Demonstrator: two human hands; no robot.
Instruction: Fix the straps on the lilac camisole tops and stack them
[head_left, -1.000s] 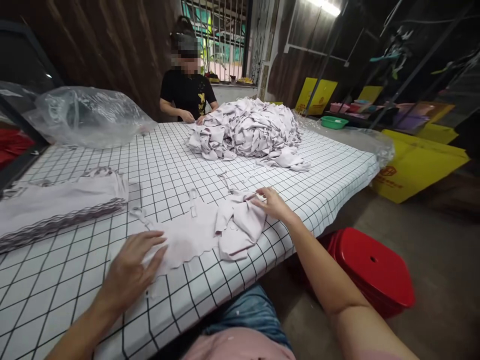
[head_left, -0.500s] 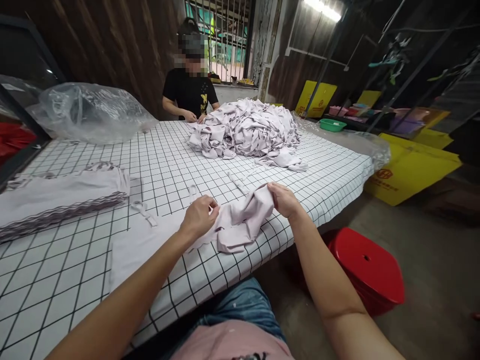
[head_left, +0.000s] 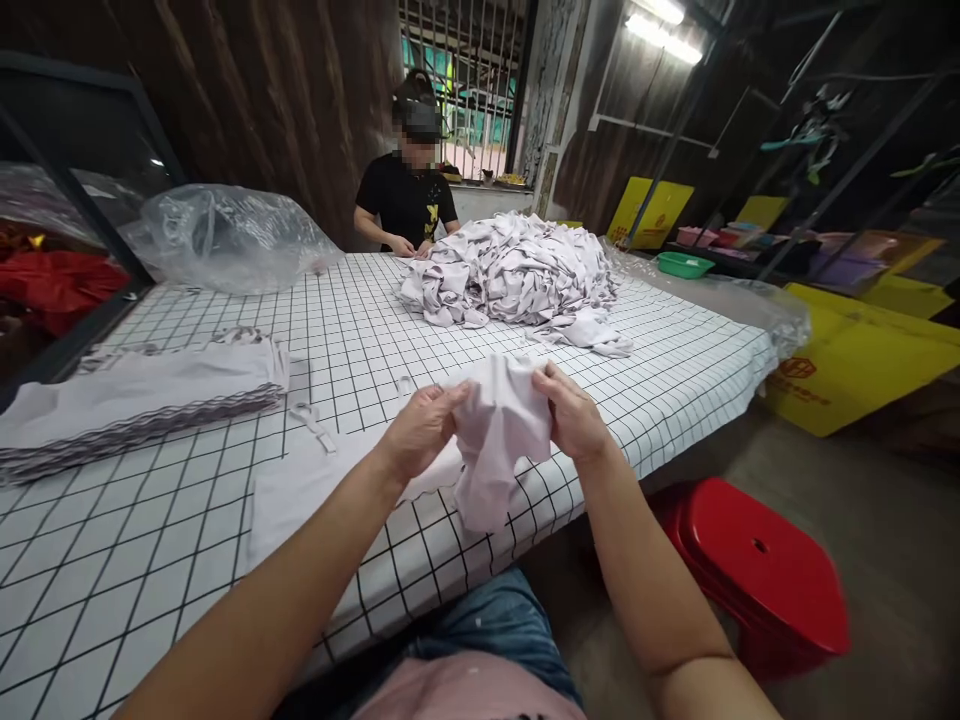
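Note:
A pale lilac-grey piece of fabric (head_left: 499, 430) hangs in folds between my hands, above the table's near edge. My left hand (head_left: 424, 425) pinches its upper left part, and my right hand (head_left: 574, 410) grips the upper right. Beneath my left forearm a flat piece of the same pale cloth (head_left: 300, 490) lies on the checked tablecloth (head_left: 360, 330). A thin fabric strip (head_left: 313, 428) rests just beyond it. To the left stands a neat stack of folded pieces (head_left: 165, 390) with wavy edges.
A big heap of crumpled pale fabric (head_left: 525, 270) lies at the table's far side, where another person (head_left: 409, 200) handles cloth. A clear plastic bag (head_left: 232, 235) sits at the back left. A red stool (head_left: 765, 570) and yellow bags (head_left: 862, 350) are on the right.
My left hand has taken hold of the fabric, which both hands now hold up off the table. Before, only the right hand gripped it, and it lay crumpled. The view has shifted slightly left.

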